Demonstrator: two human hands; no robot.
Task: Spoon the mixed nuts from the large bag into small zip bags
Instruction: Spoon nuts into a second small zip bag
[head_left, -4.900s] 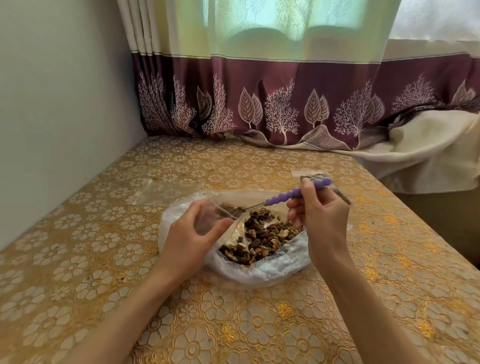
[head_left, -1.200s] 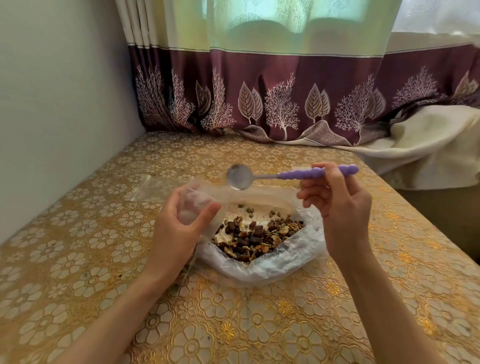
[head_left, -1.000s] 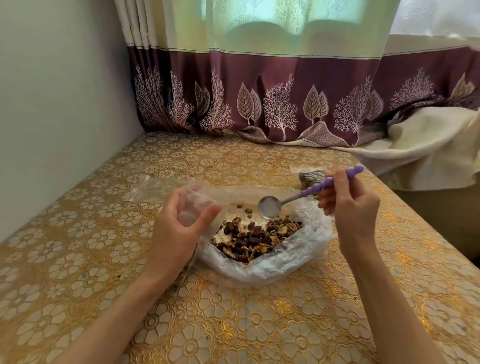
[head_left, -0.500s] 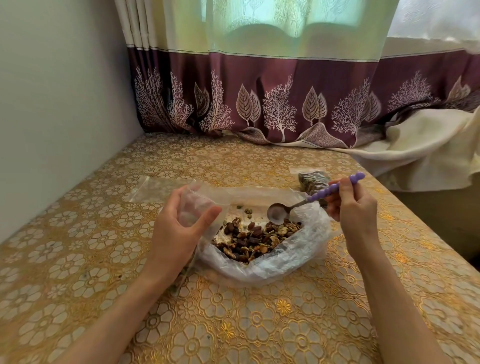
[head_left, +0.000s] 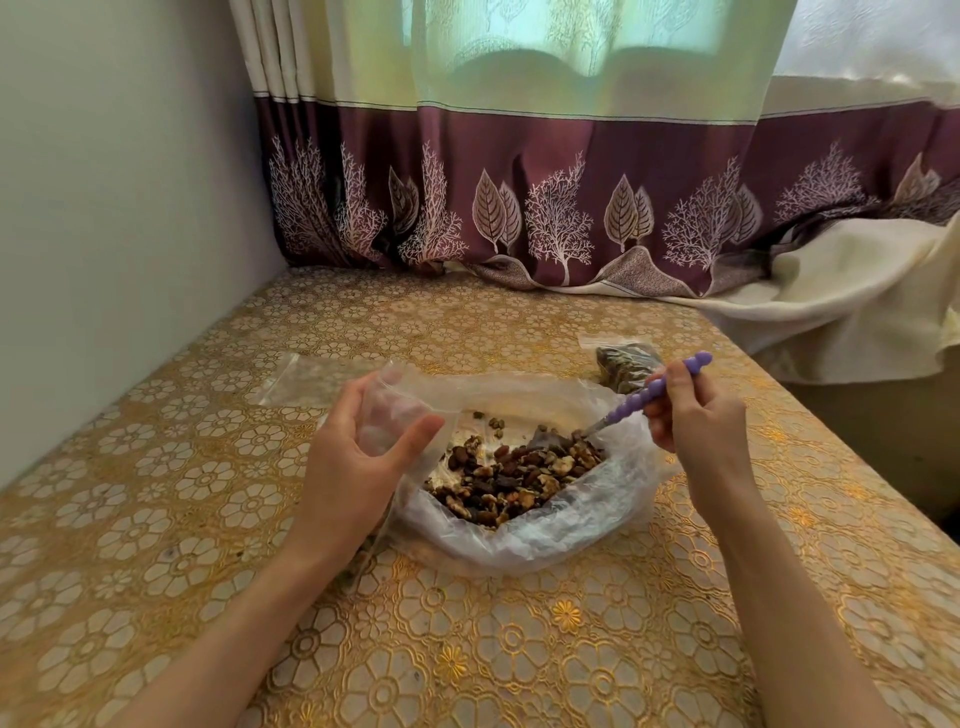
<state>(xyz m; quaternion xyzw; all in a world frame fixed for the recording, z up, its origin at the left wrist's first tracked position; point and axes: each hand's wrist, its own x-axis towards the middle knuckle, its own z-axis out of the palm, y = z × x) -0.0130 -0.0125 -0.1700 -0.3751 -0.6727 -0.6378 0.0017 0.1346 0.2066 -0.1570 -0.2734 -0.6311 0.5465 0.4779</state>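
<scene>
A large clear plastic bag (head_left: 566, 525) lies open on the table with mixed nuts (head_left: 514, 480) heaped inside. My left hand (head_left: 353, 462) holds a small clear zip bag (head_left: 392, 418) upright at the big bag's left edge, its mouth held apart by thumb and fingers. My right hand (head_left: 696, 415) grips a spoon with a purple beaded handle (head_left: 649, 397). The spoon's bowl is dug into the nuts at the right side of the heap and is mostly hidden.
A filled small zip bag (head_left: 623, 361) lies behind my right hand. An empty flat zip bag (head_left: 306, 379) lies behind my left hand. The gold-patterned table (head_left: 467, 649) meets a wall on the left and a curtain (head_left: 519, 197) at the back; its right edge drops off.
My right hand has lowered the empty spoon from above the big bag down into the nuts. My left hand has kept the small zip bag still.
</scene>
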